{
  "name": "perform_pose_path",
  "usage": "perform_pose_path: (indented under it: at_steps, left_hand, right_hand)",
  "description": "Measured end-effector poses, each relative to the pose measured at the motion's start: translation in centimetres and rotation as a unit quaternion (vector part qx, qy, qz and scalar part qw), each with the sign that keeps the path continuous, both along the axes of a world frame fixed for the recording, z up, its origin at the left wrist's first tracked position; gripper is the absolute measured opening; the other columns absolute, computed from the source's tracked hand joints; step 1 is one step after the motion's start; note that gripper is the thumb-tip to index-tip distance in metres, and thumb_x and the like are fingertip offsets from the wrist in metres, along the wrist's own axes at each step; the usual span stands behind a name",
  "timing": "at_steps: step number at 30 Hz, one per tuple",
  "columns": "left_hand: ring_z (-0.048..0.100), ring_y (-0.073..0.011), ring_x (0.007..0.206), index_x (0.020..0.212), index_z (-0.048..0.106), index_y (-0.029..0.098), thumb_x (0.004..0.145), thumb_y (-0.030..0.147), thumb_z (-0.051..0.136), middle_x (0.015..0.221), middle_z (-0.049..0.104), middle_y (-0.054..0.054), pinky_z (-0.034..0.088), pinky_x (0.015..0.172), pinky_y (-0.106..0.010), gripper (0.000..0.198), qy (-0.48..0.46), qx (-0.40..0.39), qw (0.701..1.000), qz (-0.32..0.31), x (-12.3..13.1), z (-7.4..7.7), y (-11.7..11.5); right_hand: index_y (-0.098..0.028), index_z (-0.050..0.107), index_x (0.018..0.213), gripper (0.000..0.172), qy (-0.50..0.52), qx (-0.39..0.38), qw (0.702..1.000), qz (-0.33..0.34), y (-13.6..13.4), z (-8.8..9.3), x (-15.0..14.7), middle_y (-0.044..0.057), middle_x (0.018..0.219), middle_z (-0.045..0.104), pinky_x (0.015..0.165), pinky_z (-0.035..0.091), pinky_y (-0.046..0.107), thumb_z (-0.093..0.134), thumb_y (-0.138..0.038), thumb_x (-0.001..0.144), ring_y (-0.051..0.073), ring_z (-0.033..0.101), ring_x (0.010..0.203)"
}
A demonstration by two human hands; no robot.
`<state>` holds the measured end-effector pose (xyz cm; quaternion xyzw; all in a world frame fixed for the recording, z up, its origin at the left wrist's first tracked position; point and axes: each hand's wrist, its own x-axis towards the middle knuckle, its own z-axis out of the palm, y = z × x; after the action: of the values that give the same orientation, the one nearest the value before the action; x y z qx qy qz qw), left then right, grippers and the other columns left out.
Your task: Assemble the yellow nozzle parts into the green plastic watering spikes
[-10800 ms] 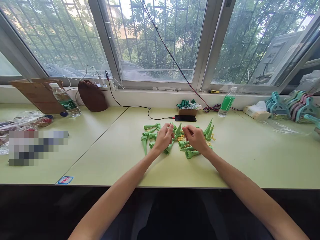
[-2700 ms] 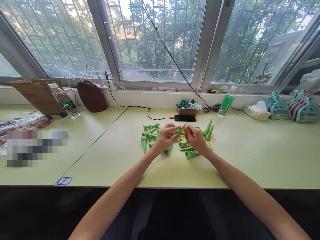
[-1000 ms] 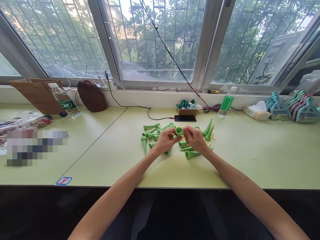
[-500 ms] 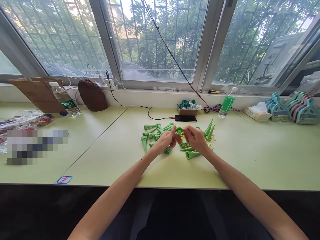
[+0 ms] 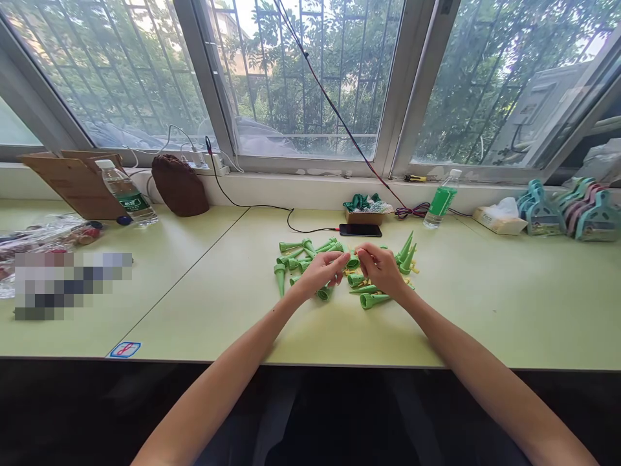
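Observation:
Between my hands is a green plastic watering spike (image 5: 353, 261), its open round end partly showing. My left hand (image 5: 323, 270) is closed, thumb and fingers pinched at the spike's left side; its fingers hide part of their grip. Against the spike's upper right edge, my right hand (image 5: 381, 267) pinches with thumb and forefinger; anything small between those fingertips is hidden. Several more green spikes lie around both hands, such as one spike (image 5: 280, 278) on the left and another spike (image 5: 372, 300) below my right hand. Small yellow pieces (image 5: 411, 266) lie among the spikes on the right.
Behind the spikes, a phone (image 5: 360, 230) on a charging cable lies before a small cardboard box (image 5: 363, 217). A water bottle (image 5: 441, 199) and tissue pack (image 5: 499, 219) stand right. Another bottle (image 5: 129, 194) and a brown bag (image 5: 179, 186) are left.
The held spike has tipped and shifted slightly right and down, so its round opening no longer faces me squarely. My left fingers have drawn together; my right hand has barely moved.

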<state>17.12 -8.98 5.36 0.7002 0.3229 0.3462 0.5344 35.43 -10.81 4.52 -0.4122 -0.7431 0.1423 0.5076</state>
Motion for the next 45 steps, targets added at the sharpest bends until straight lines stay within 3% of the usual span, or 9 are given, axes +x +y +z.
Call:
perform_pose_path:
  at_steps: [6, 14, 19, 23, 27, 29, 34, 40, 45]
  left_hand:
    - [0.042, -0.0065, 0.047, 0.08, 0.058, 0.016, 0.085, 0.051, 0.06, 0.061, 0.052, 0.003, 0.032, 0.043, -0.02, 0.035, 0.017, 0.106, 0.994, 0.01, 0.2, 0.4, -0.7]
    - [0.046, -0.0067, 0.058, 0.1, 0.067, 0.019, 0.087, 0.037, 0.06, 0.091, 0.057, -0.003, 0.042, 0.052, -0.021, 0.023, 0.032, 0.274, 0.958, 0.075, 0.5, -1.1, 0.4]
    - [0.053, -0.0093, 0.07, 0.105, 0.067, 0.022, 0.09, 0.032, 0.057, 0.102, 0.058, -0.005, 0.045, 0.056, -0.02, 0.02, 0.043, 0.318, 0.943, 0.094, 0.5, -1.4, 0.5]
    - [0.051, -0.0065, 0.061, 0.11, 0.063, 0.023, 0.09, 0.032, 0.058, 0.107, 0.058, -0.006, 0.045, 0.057, -0.022, 0.023, 0.068, 0.328, 0.933, 0.127, 0.7, -1.7, 0.5]
    - [0.048, -0.0057, 0.055, 0.111, 0.057, 0.019, 0.088, 0.04, 0.061, 0.1, 0.061, -0.004, 0.043, 0.056, -0.022, 0.032, 0.063, 0.311, 0.931, 0.181, 0.8, -1.8, 0.5]
    - [0.047, -0.0067, 0.053, 0.096, 0.061, 0.016, 0.089, 0.047, 0.056, 0.086, 0.063, -0.002, 0.041, 0.055, -0.023, 0.032, 0.06, 0.291, 0.936, 0.19, 0.8, -1.5, 0.4]
    - [0.045, -0.0089, 0.044, 0.05, 0.061, 0.015, 0.094, 0.062, 0.033, 0.045, 0.052, -0.002, 0.039, 0.052, -0.024, 0.071, 0.059, 0.173, 0.976, 0.12, 0.9, -0.7, 0.0]
    - [0.038, -0.0064, 0.036, 0.058, 0.068, 0.013, 0.092, 0.071, 0.019, 0.051, 0.06, -0.006, 0.032, 0.04, -0.022, 0.084, 0.034, 0.045, 0.998, 0.027, 0.7, -0.5, -0.2]
    - [0.036, -0.0055, 0.034, 0.064, 0.07, 0.012, 0.09, 0.073, 0.025, 0.056, 0.063, -0.007, 0.028, 0.037, -0.022, 0.079, 0.022, 0.016, 0.999, 0.021, 0.6, -0.1, -0.3]
  right_hand:
    - [-0.019, 0.056, 0.087, 0.028, 0.019, -0.014, 1.0, -0.005, 0.4, -0.4, 0.1, -0.004, 0.055, 0.048, 0.051, 0.037, 0.022, 0.045, -0.043, 0.097, 0.01, 0.042, 0.047]
    - [-0.019, 0.057, 0.087, 0.028, 0.008, -0.011, 1.0, -0.017, 0.6, -0.6, 0.1, -0.002, 0.063, 0.054, 0.054, 0.037, 0.023, 0.046, -0.043, 0.096, 0.01, 0.042, 0.05]
    - [-0.019, 0.057, 0.086, 0.03, -0.012, -0.004, 0.999, -0.033, 0.4, -0.4, 0.0, -0.003, 0.061, 0.053, 0.054, 0.036, 0.024, 0.044, -0.044, 0.096, 0.01, 0.041, 0.05]
    - [-0.019, 0.056, 0.085, 0.03, 0.016, -0.008, 0.999, -0.048, 0.4, -0.6, -0.2, -0.004, 0.059, 0.049, 0.052, 0.034, 0.023, 0.044, -0.045, 0.096, 0.01, 0.04, 0.049]
    - [-0.02, 0.053, 0.083, 0.03, 0.049, -0.006, 0.996, -0.07, 0.5, -0.9, -0.2, -0.004, 0.059, 0.045, 0.051, 0.034, 0.023, 0.044, -0.045, 0.097, 0.01, 0.041, 0.05]
    - [-0.02, 0.052, 0.083, 0.03, 0.061, -0.004, 0.995, -0.074, 0.5, -1.0, -0.1, -0.004, 0.059, 0.044, 0.05, 0.034, 0.023, 0.044, -0.046, 0.097, 0.01, 0.041, 0.05]
    - [-0.021, 0.051, 0.082, 0.03, 0.07, 0.001, 0.995, -0.073, 0.3, -0.7, -0.1, -0.004, 0.058, 0.044, 0.049, 0.034, 0.023, 0.044, -0.047, 0.097, 0.01, 0.042, 0.049]
    - [-0.021, 0.053, 0.085, 0.03, 0.052, 0.003, 0.998, -0.034, -0.3, -0.3, -0.5, -0.002, 0.064, 0.051, 0.052, 0.039, 0.023, 0.044, -0.047, 0.096, 0.01, 0.047, 0.051]
    - [-0.021, 0.054, 0.091, 0.026, 0.042, -0.008, 0.999, 0.007, -0.2, -0.5, -0.5, -0.002, 0.065, 0.053, 0.052, 0.04, 0.023, 0.048, -0.046, 0.095, 0.011, 0.05, 0.052]
